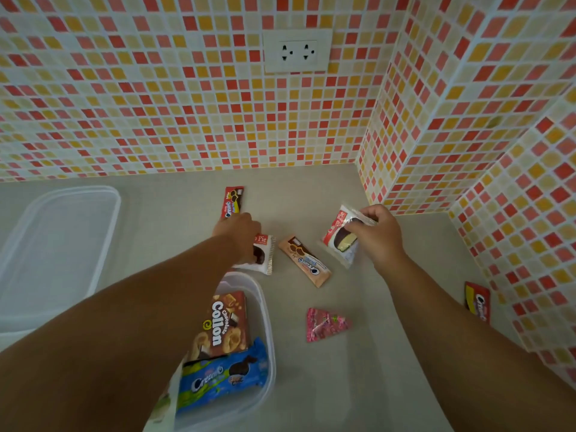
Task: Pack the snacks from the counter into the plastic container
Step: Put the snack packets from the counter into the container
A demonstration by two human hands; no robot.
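The clear plastic container (pixel 266 325) sits near me, partly under my left arm. It holds a brown Collon box (pixel 223 325) and a blue Cream-O pack (pixel 224 377). My left hand (pixel 240 235) is closed on a white Choco Pie packet (pixel 265 254) lying on the counter. Lifted off the counter to the right is a second Choco Pie packet (pixel 339 238), pinched by my right hand (pixel 378 235). Loose on the counter are a red Cream-O pack (pixel 232 201), a tan Cream-O pack (pixel 305 260) and a pink triangular packet (pixel 324 325).
The container's clear lid (pixel 59 244) lies at the left of the beige counter. Another red Cream-O pack (pixel 477 300) leans against the tiled wall at the right. Mosaic tiled walls close the back and right, with a socket (pixel 296 51) above.
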